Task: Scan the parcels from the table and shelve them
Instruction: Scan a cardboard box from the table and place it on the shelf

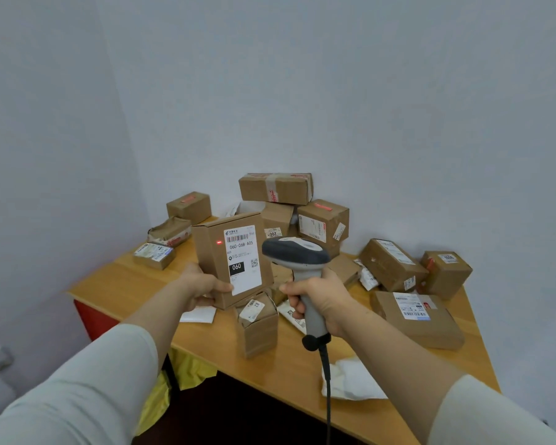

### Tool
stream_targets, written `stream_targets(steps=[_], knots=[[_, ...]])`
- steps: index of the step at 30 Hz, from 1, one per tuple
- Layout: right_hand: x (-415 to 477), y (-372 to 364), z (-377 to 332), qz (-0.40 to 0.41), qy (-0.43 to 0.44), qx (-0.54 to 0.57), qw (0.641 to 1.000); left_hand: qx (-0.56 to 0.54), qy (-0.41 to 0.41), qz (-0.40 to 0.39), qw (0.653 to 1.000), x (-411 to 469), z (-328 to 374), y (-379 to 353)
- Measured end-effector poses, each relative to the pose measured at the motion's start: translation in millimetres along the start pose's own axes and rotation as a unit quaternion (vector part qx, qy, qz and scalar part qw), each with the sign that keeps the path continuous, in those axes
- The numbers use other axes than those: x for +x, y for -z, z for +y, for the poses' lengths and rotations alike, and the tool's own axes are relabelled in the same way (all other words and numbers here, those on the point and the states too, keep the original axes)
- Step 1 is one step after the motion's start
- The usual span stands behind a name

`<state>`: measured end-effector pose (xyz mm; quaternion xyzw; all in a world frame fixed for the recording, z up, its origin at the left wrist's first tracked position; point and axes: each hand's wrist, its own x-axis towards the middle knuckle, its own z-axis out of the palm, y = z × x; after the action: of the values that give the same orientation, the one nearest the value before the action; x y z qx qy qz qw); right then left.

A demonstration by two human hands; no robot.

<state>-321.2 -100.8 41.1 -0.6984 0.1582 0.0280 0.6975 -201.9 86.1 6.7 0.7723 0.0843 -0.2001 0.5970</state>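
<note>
My left hand [203,285] grips the lower left corner of a brown cardboard parcel [212,261] and holds it upright above the table. Its white label, reading 060-06B-A05, faces me. A red scanner dot shines on the cardboard just left of the label's barcode. My right hand [318,300] is wrapped round the handle of a grey corded barcode scanner [297,252], whose head points at the parcel from the right.
The wooden table [302,374] stands in a wall corner. Several cardboard parcels [323,224] are piled at its back, with more at left and right. A flat box [419,319] lies right. A small box [259,326] stands below the held parcel. White mailers [353,380] lie near the front edge.
</note>
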Motion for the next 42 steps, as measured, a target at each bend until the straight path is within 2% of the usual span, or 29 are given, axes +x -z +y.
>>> stream_targets(steps=[10, 30, 39, 42], knots=[[-3.6, -31.0, -4.1, -0.003, -0.007, -0.038, 0.999, -0.012, -0.003, 0.011, 1.0, -9.9, -11.1, 38.0], [-9.6, -87.7, -10.5, -0.051, -0.017, 0.002, 0.999, -0.052, -0.011, 0.034, 0.998, -16.4, -37.5, 92.8], [6.5, -114.3, 1.9, -0.034, -0.005, 0.043, 0.998, -0.115, 0.0, -0.009, 0.993, -102.8, -72.9, 152.9], [2.5, -137.1, 10.1, -0.102, -0.015, 0.028, 0.994, -0.149, 0.008, 0.034, 0.988, -152.5, -94.2, 172.8]])
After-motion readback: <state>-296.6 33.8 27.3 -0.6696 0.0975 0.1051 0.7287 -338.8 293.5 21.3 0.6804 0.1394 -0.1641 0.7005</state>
